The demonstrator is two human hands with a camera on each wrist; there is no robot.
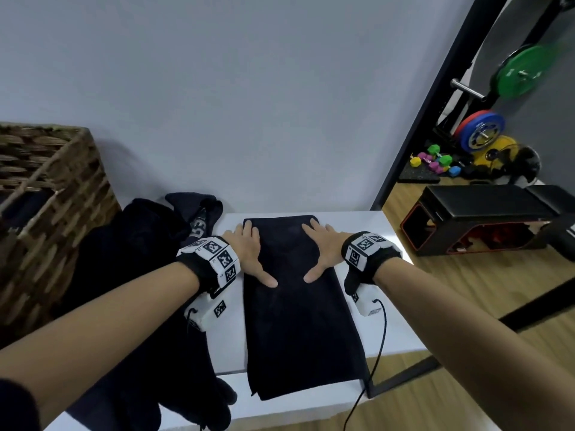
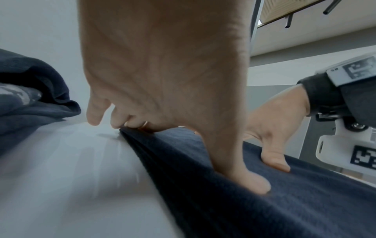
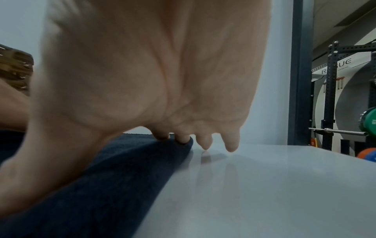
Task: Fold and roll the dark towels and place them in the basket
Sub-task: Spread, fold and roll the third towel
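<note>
Both hands lie flat, fingers straight, gripping nothing: left hand (image 1: 249,248) and right hand (image 1: 323,247) press the far end of the folded towel (image 1: 298,321), whose long axis runs 12 to 6 on the worktop (image 1: 395,321); the basket (image 1: 46,197) stands at 9.

Black wrist straps (image 1: 199,269), white marker-printed blocks (image 1: 364,244); black cable (image 1: 378,346), ring (image 2: 144,124)

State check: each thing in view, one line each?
folded towel: flat, long strip on the white table, near end over the edge
left hand: open, pressing the towel's far left
right hand: open, pressing its far right
towel pile: unfolded, heaped at left
basket: upright, contents unclear
</note>
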